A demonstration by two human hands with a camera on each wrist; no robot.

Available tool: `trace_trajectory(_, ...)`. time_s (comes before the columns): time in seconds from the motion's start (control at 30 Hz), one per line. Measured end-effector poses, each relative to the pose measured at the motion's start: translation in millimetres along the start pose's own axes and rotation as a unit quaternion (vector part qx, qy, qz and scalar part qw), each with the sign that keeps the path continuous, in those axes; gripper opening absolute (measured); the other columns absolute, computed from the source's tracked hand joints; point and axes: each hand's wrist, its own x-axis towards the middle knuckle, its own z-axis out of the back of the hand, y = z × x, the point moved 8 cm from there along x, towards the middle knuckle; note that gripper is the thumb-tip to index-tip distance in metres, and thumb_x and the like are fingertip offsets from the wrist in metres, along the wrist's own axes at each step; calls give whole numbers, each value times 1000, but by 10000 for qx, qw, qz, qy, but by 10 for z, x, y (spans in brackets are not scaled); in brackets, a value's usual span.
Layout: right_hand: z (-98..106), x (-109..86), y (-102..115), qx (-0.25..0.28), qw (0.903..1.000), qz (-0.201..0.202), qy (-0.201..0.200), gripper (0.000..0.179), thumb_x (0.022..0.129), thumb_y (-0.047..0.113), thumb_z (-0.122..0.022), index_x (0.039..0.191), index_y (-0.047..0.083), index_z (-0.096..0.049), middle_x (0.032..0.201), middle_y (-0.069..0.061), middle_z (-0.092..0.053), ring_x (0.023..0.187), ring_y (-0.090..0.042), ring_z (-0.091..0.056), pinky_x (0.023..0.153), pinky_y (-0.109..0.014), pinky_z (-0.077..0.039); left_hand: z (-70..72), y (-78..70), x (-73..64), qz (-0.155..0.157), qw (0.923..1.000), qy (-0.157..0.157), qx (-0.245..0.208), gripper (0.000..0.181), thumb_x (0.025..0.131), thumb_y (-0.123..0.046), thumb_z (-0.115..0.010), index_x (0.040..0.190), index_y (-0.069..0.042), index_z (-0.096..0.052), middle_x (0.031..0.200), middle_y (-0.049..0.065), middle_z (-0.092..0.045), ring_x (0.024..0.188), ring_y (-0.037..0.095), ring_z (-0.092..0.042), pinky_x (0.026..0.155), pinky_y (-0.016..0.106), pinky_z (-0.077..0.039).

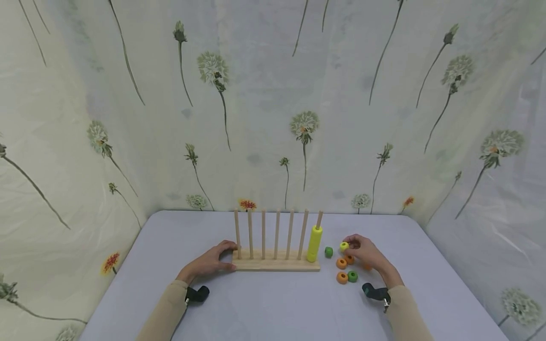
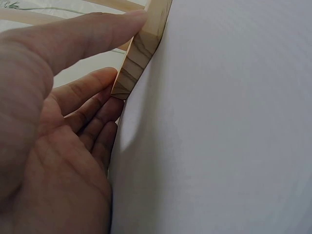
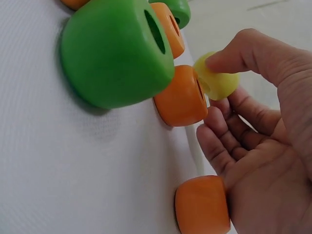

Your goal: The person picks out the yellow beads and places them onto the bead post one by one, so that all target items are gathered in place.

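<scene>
A wooden peg stand with several upright pegs is on the table. Its rightmost peg carries a stack of yellow beads; the other pegs are bare. My left hand holds the stand's left end, with thumb at the front edge and fingers round the far corner, as the left wrist view also shows. To the right of the stand, my right hand pinches a yellow bead between thumb and fingers. Close beneath that hand lies an orange bead, and another orange bead sits beside the palm.
Between stand and right hand is a green bead. Nearer the front lie a second green bead and an orange bead, with one more orange bead behind them. A flower-patterned curtain hangs behind the white table.
</scene>
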Motion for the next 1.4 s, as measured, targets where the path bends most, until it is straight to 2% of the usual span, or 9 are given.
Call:
trace_trajectory(0.83, 39, -72, -11, 263, 9996, 91, -109, 44, 85, 22, -71, 120, 3, -54, 111, -11, -60, 96, -21, -56, 79, -31, -50, 7, 9, 14, 50, 10000, 11, 27, 61, 79, -32, -80, 131, -16, -53, 144, 6, -42, 141, 31, -30, 115, 55, -22)
trace_trajectory(1.13, 45, -176, 130, 613, 9977, 274, -6, 46, 85, 22, -71, 122, 3, -53, 118, -12, -60, 105, -23, -58, 89, -37, -52, -2, 12, 14, 11, 10000, 11, 30, 60, 79, -31, -80, 131, -16, -53, 145, 6, -41, 141, 31, -30, 116, 55, -21)
trace_trajectory(1.4, 52, -281, 242, 900, 9946, 469, 217, 44, 87, 23, -71, 123, 4, -53, 117, -12, -59, 99, -19, -59, 87, -34, -52, 4, 21, 9, 160, 9999, -11, -40, 63, 78, -35, -80, 132, -17, -53, 146, 6, -41, 142, 31, -29, 116, 55, -21)
